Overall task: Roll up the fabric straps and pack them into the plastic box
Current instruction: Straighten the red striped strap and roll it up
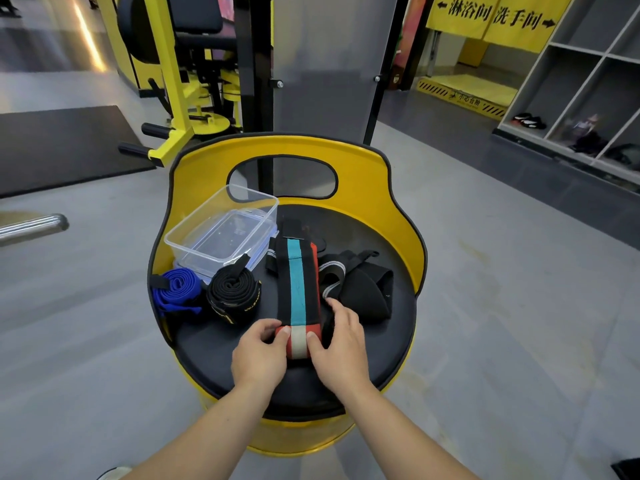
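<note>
1. Straps scattering across black round seat (398, 344) of yellow barrel chair (405, 216), none sitting in the box yet; judging task as early.
2. Far left: blue strap (176, 289) lying loosely coiled, partly unwinding, just beside chair wall; probably needing a re-roll.
3. Next right: black rolled strap (233, 294) resting on its side, touching the blue one, tab end pointing up toward the box; looking finished and parked close for packing.
4. Behind both: clear plastic box (221, 230) standing open and empty, seemingly sitting on its blue-clipped lid (266, 244); staying within easy reach of the rolls.
5. Centre: striped strap (298, 282), black with teal band and red edge, stretching flat away from the person, far end near the box; lying straight likely for an even roll.
6. Near end of it folding over into a starting roll, red and white underside showing.
7. Left hand (258, 356) curling fingers over roll's left side, thumb (282, 336) pressing the red edge; gripping to keep the turn tight.
8. Right hand (337, 348) curling round roll's right side, thumb on the red and white face; matching grip likely keeping edges aligned.
9. Far right: heap of black straps (360, 289) with white striping lying unrolled, touching the striped strap; waiting its turn.
</note>
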